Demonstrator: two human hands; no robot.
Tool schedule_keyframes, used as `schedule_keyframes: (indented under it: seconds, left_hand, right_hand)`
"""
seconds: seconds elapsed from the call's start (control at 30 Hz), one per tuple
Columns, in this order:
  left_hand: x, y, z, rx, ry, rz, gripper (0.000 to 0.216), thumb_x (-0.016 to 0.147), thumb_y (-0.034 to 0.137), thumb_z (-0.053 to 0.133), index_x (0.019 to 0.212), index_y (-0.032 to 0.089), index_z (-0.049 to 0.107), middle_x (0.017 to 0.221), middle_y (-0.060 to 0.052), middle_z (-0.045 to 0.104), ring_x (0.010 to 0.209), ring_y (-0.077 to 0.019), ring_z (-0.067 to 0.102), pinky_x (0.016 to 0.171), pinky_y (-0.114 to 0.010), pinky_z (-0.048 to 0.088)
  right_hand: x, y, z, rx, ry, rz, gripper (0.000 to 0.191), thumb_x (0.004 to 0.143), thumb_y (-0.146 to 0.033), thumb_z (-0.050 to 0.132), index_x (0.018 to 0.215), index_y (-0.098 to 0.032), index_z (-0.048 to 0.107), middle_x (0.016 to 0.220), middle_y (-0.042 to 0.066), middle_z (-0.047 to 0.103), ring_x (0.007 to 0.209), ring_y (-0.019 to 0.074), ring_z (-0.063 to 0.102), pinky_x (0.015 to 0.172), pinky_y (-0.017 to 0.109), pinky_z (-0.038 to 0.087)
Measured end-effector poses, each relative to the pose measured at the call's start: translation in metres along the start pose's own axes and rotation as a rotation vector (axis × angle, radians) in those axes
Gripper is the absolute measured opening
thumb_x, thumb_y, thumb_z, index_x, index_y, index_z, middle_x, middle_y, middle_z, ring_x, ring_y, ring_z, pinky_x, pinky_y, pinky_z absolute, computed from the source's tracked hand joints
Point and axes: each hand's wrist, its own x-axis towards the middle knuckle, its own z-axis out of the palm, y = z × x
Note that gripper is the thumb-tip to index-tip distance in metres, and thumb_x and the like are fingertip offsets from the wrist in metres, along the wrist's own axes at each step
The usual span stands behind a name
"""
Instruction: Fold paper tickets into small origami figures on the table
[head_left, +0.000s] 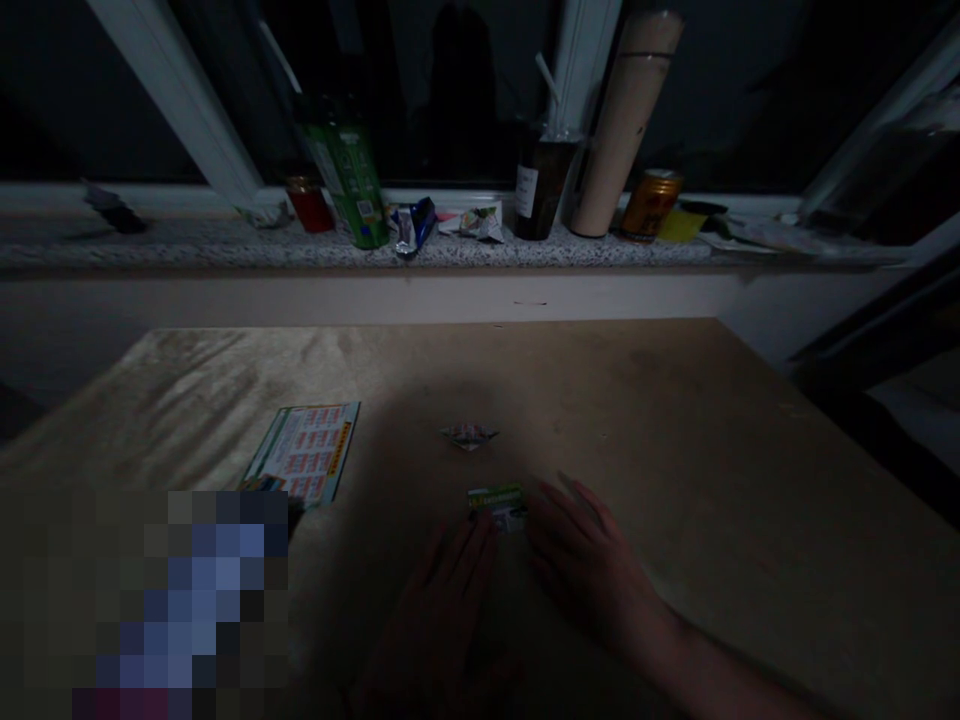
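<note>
One leaflet (304,452), one far paper (469,434), one near paper (499,503) on the bench (675,420). Left hand (442,600) and right hand (585,560), spread flat, touch the near paper.

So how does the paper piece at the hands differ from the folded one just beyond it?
The paper piece at the hands is boxy with a green band; the folded one is a flat pointed shape, paler. The left hand and right hand touch the first; the second lies untouched. Both are small printed paper on the table.
</note>
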Motion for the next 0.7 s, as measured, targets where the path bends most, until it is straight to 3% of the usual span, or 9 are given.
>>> schedule_keyframes:
  seconds: [0.2, 0.4, 0.7]
  left_hand:
    - [-0.001, -0.001, 0.004, -0.038, -0.011, -0.022, 0.087, 0.083, 0.051, 0.052, 0.146, 0.009, 0.011, 0.151, -0.011, 0.022, 0.138, -0.0264, 0.018, 0.111, -0.041, 0.015]
    - [-0.003, -0.002, 0.005, 0.034, 0.018, 0.000, 0.081, 0.085, 0.054, 0.047, 0.145, 0.008, 0.017, 0.151, -0.011, 0.021, 0.138, -0.0241, 0.016, 0.112, -0.039, 0.007]
    - [-0.006, 0.005, 0.012, 0.253, 0.128, -0.057, 0.075, 0.084, 0.057, 0.041, 0.135, 0.002, 0.039, 0.141, -0.020, 0.039, 0.133, -0.0322, 0.026, 0.110, -0.046, 0.007]
  right_hand:
    - [-0.001, -0.007, 0.004, 0.090, 0.003, -0.073, 0.034, 0.091, -0.018, 0.045, 0.124, -0.014, 0.054, 0.124, 0.008, 0.061, 0.120, 0.0207, 0.051, 0.107, 0.046, 0.036]
    - [0.000, -0.009, 0.005, 0.152, -0.145, -0.074, 0.044, 0.091, -0.024, 0.046, 0.134, -0.016, 0.043, 0.135, 0.005, 0.050, 0.125, 0.0183, 0.046, 0.106, 0.041, 0.037]
    - [0.002, -0.006, 0.000, 0.198, -0.179, -0.054, 0.041, 0.092, -0.025, 0.046, 0.132, -0.017, 0.045, 0.135, 0.005, 0.050, 0.125, 0.0177, 0.046, 0.110, 0.043, 0.031]
